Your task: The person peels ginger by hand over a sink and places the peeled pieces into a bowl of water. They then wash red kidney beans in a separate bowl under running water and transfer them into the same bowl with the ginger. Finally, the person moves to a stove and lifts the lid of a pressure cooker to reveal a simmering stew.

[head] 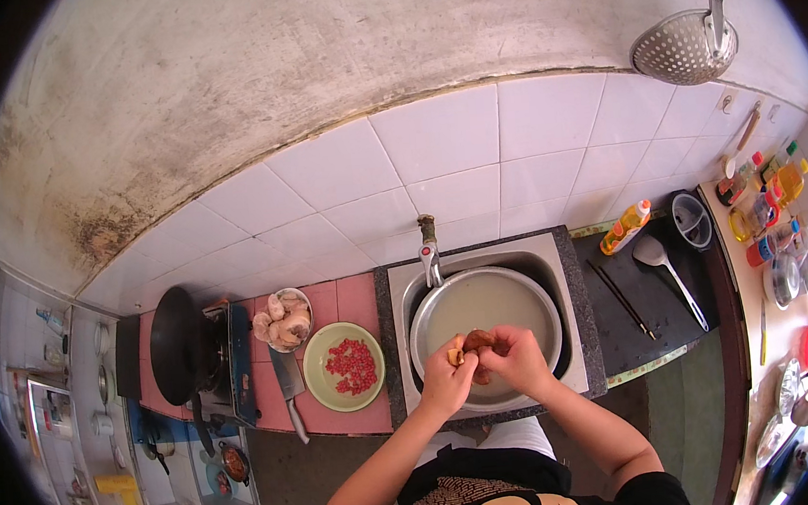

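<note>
My left hand [448, 373] and my right hand [514, 361] meet above a large round metal basin [553, 317], which sits in the stainless steel sink [576, 374]. Between my fingers is a reddish-brown piece of food [480, 339], gripped from both sides; its exact kind is unclear. A tan bit [455, 354] shows at my left fingers. Cloudy water [486, 296] fills much of the basin. The faucet [431, 261] reaches over the basin's far rim, and whether water runs is not visible.
On the pink tiles left lie a pale green bowl [313, 389] of small red pieces, a bowl of pale food [288, 321], a cleaver [288, 375] and a wok [178, 345]. Rightward are chopsticks [623, 299], a spatula [669, 271] and an orange bottle [626, 228]. A skimmer [683, 49] hangs above.
</note>
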Available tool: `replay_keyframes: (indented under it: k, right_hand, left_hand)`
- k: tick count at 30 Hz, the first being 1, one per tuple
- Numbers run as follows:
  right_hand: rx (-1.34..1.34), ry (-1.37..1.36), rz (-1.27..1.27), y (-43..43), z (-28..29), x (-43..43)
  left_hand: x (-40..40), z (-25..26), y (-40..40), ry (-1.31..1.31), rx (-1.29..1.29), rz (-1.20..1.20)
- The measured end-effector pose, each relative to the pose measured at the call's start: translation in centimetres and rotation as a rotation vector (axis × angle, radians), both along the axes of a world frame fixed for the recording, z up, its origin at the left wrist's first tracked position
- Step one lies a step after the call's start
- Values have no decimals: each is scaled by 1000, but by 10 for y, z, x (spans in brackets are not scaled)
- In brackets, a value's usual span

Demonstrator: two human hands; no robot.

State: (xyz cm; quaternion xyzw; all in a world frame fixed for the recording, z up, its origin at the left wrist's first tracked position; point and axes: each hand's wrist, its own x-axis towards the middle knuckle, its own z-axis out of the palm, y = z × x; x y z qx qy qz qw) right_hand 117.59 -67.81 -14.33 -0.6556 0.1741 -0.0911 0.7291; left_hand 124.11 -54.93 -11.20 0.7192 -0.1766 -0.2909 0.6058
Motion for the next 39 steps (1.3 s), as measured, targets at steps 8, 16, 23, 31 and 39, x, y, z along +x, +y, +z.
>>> replay_keyframes:
  k: [8,16,23,31,39]
  right_hand:
    - [-497,-121,-64,9,8,-2]
    - [-780,-59,103,1,24,-4]
    - [-315,-64,150,8,5,1]
    - [-692,7,48,25,7,3]
    - [-794,15,92,28,12,0]
  left_hand:
    - [5,2,10,131,71,-44]
    - [13,-20,28,91,197,-84]
    - [18,-23,28,407,89,-36]
    - [16,-18,29,511,105,30]
    - [17,-37,35,361,95,-41]
